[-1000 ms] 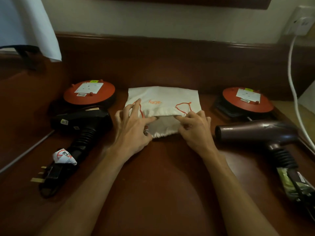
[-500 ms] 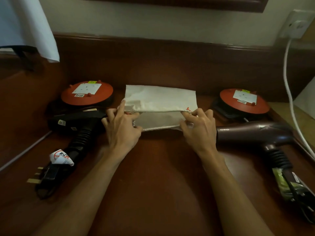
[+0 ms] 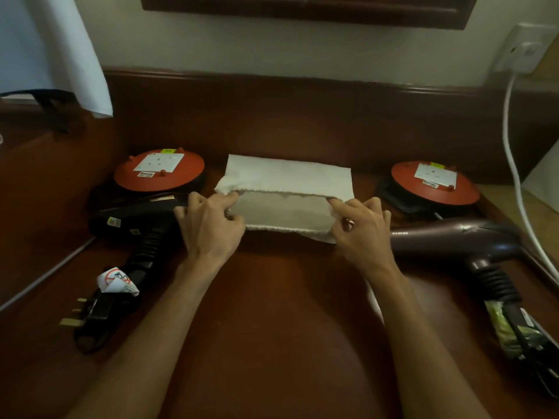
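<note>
A cream cloth pouch (image 3: 287, 179) lies at the back middle of the dark wooden table (image 3: 272, 313). Its mouth faces me and gapes open, so the pale inside shows. My left hand (image 3: 208, 225) pinches the left corner of the mouth between thumb and fingers. At the right corner my right hand (image 3: 363, 231) pinches the upper edge in the same way. Both hands hold the opening spread wide.
A black hair dryer (image 3: 133, 219) with its coiled cord and plug (image 3: 87, 313) lies at the left. A maroon hair dryer (image 3: 459, 237) lies at the right. Two red cable reels (image 3: 158, 170) (image 3: 435, 184) stand behind them. A white cable (image 3: 514, 164) hangs from a wall socket (image 3: 524, 46).
My hands moved apart from the middle of the pouch to its two corners. The printed top flap was turned back and the mouth now stands wide open.
</note>
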`<control>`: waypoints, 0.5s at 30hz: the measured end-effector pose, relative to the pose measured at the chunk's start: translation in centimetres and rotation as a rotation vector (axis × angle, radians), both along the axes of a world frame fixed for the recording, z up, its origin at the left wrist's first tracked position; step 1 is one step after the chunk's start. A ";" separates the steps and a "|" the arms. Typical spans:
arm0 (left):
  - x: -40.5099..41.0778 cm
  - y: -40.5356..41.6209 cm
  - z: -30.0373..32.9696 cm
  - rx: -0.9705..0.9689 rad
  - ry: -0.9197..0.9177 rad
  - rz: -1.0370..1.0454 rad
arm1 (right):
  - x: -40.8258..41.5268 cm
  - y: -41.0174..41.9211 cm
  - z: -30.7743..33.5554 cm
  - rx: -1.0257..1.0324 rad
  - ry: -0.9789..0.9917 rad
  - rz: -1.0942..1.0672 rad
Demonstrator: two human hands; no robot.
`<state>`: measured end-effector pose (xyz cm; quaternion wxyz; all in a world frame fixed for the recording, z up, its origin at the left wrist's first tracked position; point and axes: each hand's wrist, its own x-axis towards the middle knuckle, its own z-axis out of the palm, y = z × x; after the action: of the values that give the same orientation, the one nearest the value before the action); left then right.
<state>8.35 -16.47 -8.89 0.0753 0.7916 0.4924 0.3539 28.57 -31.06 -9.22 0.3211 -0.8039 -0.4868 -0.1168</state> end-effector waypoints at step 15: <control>-1.6 0.5 0.6 -0.132 -0.096 -0.280 | 1.8 -0.9 0.2 0.068 0.124 -0.008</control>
<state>6.78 -16.01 -8.26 0.1993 0.8279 0.3955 0.3442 30.41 -31.99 -9.06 0.3774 -0.8002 -0.4585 -0.0843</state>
